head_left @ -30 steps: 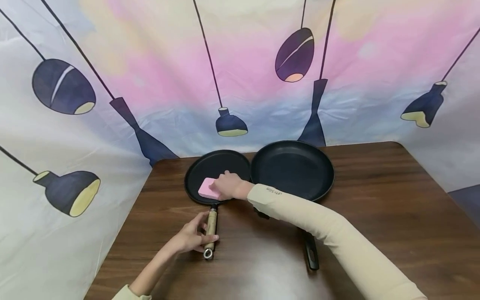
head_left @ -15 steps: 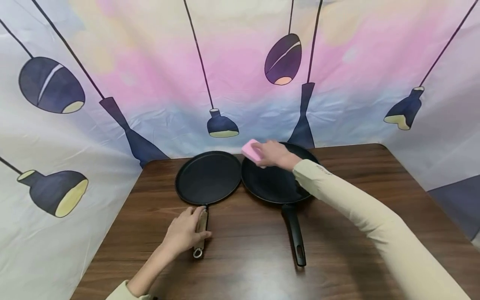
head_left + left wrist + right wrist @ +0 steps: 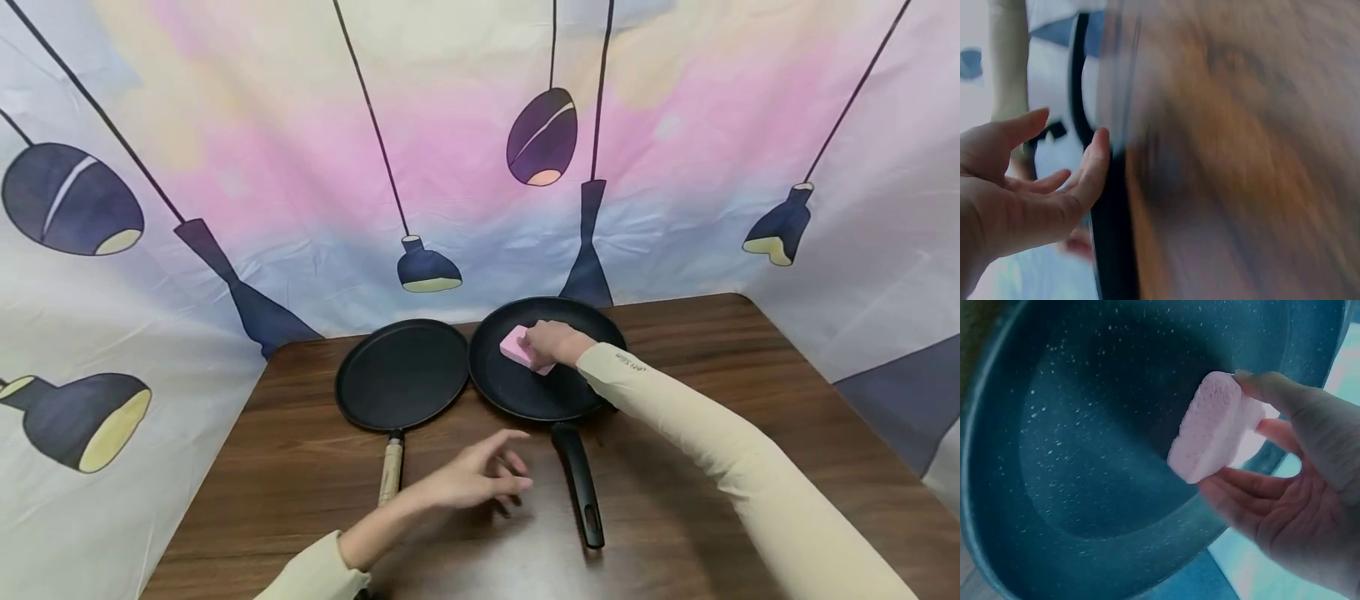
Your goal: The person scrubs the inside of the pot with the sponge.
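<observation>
My right hand point(image 3: 553, 340) holds a pink sponge point(image 3: 517, 347) over the inside of the larger black frying pan point(image 3: 510, 396). In the right wrist view, thumb and fingers pinch the sponge point(image 3: 1207, 428) by its sides, and small pale specks dot the pan's dark surface point(image 3: 1085, 456). My left hand point(image 3: 472, 477) holds nothing; it hovers between the two pan handles with its fingers spread and loosely bent. The larger pan's black handle point(image 3: 579, 487) lies just right of those fingertips. Blurred wood fills much of the left wrist view beside my left hand point(image 3: 1035, 194).
A flat black crepe pan point(image 3: 402, 375) with a pale wooden handle point(image 3: 391, 471) sits left of the larger pan, rims close together. My left forearm crosses the handle's lower end. Behind the brown wooden table point(image 3: 690, 358) hangs a cloth backdrop point(image 3: 480, 150) printed with lamps.
My right hand has carried the sponge from the crepe pan across to the larger pan and lowered it. My left hand has let go of the wooden handle and moved right.
</observation>
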`<action>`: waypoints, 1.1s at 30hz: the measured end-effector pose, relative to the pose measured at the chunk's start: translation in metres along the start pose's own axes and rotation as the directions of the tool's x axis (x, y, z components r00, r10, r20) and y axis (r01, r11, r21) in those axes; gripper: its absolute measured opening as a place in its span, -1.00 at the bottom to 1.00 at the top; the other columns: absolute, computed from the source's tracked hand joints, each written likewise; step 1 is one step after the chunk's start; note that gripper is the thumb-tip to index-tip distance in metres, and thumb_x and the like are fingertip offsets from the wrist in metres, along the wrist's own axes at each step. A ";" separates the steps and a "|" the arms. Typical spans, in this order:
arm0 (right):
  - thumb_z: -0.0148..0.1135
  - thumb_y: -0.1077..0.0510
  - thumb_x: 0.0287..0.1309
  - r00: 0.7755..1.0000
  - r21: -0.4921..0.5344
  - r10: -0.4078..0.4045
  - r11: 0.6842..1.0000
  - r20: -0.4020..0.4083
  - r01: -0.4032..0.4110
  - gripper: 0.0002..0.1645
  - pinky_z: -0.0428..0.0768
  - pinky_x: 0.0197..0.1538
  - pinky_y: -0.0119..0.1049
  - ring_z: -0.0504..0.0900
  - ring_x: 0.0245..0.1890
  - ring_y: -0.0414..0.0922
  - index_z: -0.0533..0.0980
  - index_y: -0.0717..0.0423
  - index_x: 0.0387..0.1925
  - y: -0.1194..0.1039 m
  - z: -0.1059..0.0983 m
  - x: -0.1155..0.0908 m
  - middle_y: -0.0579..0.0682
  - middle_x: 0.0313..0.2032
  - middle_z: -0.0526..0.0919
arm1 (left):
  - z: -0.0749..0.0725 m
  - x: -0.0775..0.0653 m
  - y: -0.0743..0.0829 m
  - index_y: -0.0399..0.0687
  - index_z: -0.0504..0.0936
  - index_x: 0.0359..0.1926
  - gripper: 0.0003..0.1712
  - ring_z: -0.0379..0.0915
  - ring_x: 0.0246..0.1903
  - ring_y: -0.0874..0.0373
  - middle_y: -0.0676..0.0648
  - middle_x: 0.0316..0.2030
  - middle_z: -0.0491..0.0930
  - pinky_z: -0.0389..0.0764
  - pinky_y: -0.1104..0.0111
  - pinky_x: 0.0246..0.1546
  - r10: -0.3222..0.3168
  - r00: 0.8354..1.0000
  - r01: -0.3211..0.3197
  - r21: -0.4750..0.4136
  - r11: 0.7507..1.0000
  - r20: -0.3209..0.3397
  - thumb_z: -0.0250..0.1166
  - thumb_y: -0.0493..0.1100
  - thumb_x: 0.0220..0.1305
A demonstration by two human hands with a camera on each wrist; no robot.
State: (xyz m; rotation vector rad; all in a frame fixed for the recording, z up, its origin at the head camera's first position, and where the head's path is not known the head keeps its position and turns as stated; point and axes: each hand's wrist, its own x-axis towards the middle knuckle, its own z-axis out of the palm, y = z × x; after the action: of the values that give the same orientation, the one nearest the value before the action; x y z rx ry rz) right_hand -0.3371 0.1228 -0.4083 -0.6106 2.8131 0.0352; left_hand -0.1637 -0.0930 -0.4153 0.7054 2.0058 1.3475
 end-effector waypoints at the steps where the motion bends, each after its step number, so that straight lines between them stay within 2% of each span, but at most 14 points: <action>1: 0.32 0.04 0.35 1.000 0.000 -0.013 1.000 0.003 0.013 -0.35 0.65 0.08 -0.13 0.62 -0.04 0.05 0.42 -0.02 0.43 0.002 0.002 0.001 0.20 0.10 0.65 | 0.008 0.004 0.001 -0.21 0.26 0.47 -0.34 0.67 -0.13 -0.26 -0.31 -0.01 0.58 0.79 0.05 -0.15 -0.021 1.000 0.022 -0.036 0.999 0.012 0.27 -0.25 0.45; 4: 0.23 0.02 0.43 0.998 -0.021 -0.057 0.998 0.006 0.057 -0.24 0.58 0.30 0.01 0.53 0.20 0.18 0.22 -0.14 0.56 0.010 0.008 0.001 0.30 0.27 0.50 | 0.029 0.017 0.005 -0.05 0.28 0.50 -0.35 0.66 -0.10 -0.09 -0.18 0.02 0.59 0.79 0.12 -0.13 -0.057 0.998 0.061 -0.116 0.991 0.037 0.25 -0.23 0.48; 6: 0.19 -0.02 0.46 0.997 -0.059 -0.073 0.996 -0.002 0.073 -0.23 0.51 0.37 0.10 0.44 0.27 0.23 0.16 -0.21 0.58 0.016 0.012 0.002 0.33 0.34 0.38 | 0.039 0.026 0.008 0.02 0.27 0.51 -0.35 0.65 -0.09 -0.01 -0.11 0.03 0.57 0.78 0.11 -0.09 -0.080 0.995 0.090 -0.189 0.978 0.061 0.23 -0.22 0.49; 9: 0.20 -0.06 0.45 0.997 -0.082 -0.070 0.994 -0.016 0.068 -0.22 0.50 0.34 0.13 0.40 0.23 0.24 0.15 -0.28 0.58 0.021 0.013 0.004 0.37 0.33 0.31 | 0.052 0.037 0.011 -0.01 0.23 0.53 -0.35 0.65 -0.12 0.03 -0.11 0.02 0.55 0.78 0.04 -0.03 -0.099 0.991 0.120 -0.275 0.954 0.091 0.20 -0.24 0.51; 12: 0.25 -0.11 0.42 0.996 -0.163 -0.063 0.985 -0.058 0.053 -0.22 0.51 0.33 0.13 0.38 0.24 0.26 0.19 -0.31 0.56 0.023 0.010 0.008 0.40 0.33 0.29 | 0.061 0.044 0.013 -0.01 0.25 0.51 -0.36 0.63 -0.16 0.08 -0.12 -0.03 0.59 0.78 0.05 -0.01 -0.143 0.985 0.167 -0.341 0.925 0.095 0.21 -0.23 0.50; 16: 0.32 -0.16 0.35 0.993 -0.254 0.008 0.967 -0.115 -0.037 -0.20 0.50 0.35 0.11 0.35 0.30 0.29 0.26 -0.28 0.53 0.029 0.005 0.010 0.43 0.32 0.29 | 0.070 0.048 0.014 0.05 0.24 0.48 -0.37 0.71 -0.07 -0.09 -0.17 0.00 0.60 0.81 0.16 -0.10 -0.185 0.977 0.214 -0.448 0.868 0.108 0.23 -0.22 0.49; 19: 0.36 -0.15 0.31 0.989 -0.256 0.071 0.961 -0.132 -0.103 -0.19 0.50 0.34 0.11 0.33 0.28 0.28 0.30 -0.21 0.51 0.039 0.002 0.008 0.44 0.28 0.31 | 0.072 0.050 0.014 0.04 0.22 0.46 -0.38 0.67 0.05 -0.29 -0.22 0.06 0.58 0.82 0.22 -0.20 -0.182 0.976 0.216 -0.526 0.823 0.115 0.21 -0.29 0.49; 21: 0.37 -0.12 0.30 0.986 -0.247 0.098 0.960 -0.132 -0.129 -0.19 0.49 0.32 0.12 0.33 0.25 0.28 0.31 -0.19 0.51 0.046 -0.002 0.004 0.45 0.25 0.32 | 0.072 0.051 0.013 0.03 0.21 0.45 -0.38 0.62 0.11 -0.33 -0.22 0.08 0.58 0.82 0.24 -0.24 -0.174 0.978 0.207 -0.553 0.807 0.112 0.19 -0.33 0.49; 24: 0.38 -0.08 0.29 0.986 -0.243 0.131 0.958 -0.105 -0.153 -0.20 0.47 0.32 0.12 0.33 0.22 0.28 0.33 -0.16 0.50 0.054 -0.009 -0.003 0.45 0.24 0.32 | 0.070 0.051 0.011 0.02 0.21 0.46 -0.37 0.61 0.13 -0.35 -0.21 0.07 0.57 0.81 0.19 -0.21 -0.161 0.981 0.191 -0.580 0.792 0.104 0.18 -0.36 0.48; 27: 0.39 -0.02 0.26 0.988 -0.247 0.141 0.957 -0.066 -0.153 -0.23 0.50 0.28 0.12 0.35 0.15 0.26 0.39 -0.02 0.45 0.058 -0.020 -0.015 0.44 0.19 0.36 | 0.067 0.051 0.008 0.02 0.22 0.45 -0.37 0.57 0.15 -0.38 -0.17 0.01 0.54 0.82 0.10 -0.16 -0.150 0.984 0.179 -0.614 0.769 0.099 0.18 -0.37 0.47; 30: 0.38 0.06 0.22 0.989 -0.227 0.146 0.963 -0.003 -0.143 -0.26 0.53 0.23 0.11 0.36 0.10 0.24 0.43 0.07 0.42 0.061 -0.031 -0.033 0.44 0.16 0.38 | 0.067 0.051 0.003 0.02 0.21 0.45 -0.37 0.53 0.19 -0.42 -0.13 -0.04 0.51 0.81 0.07 -0.14 -0.137 0.985 0.169 -0.644 0.746 0.100 0.16 -0.39 0.47; 33: 0.35 0.10 0.18 0.982 -0.163 0.159 0.977 0.102 -0.141 -0.26 0.53 0.23 0.10 0.37 0.14 0.24 0.44 0.04 0.41 0.064 -0.041 -0.049 0.42 0.21 0.39 | 0.065 0.051 -0.001 0.03 0.16 0.47 -0.34 0.48 0.22 -0.46 -0.15 -0.02 0.49 0.81 0.06 -0.12 -0.124 0.987 0.162 -0.666 0.728 0.104 0.14 -0.41 0.48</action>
State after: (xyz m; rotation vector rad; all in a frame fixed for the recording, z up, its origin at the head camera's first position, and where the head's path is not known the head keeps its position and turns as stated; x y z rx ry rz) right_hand -0.3307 0.1976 -0.3580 -0.4124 2.7559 0.3104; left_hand -0.1496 -0.0170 -0.4450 0.2287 1.3249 1.7777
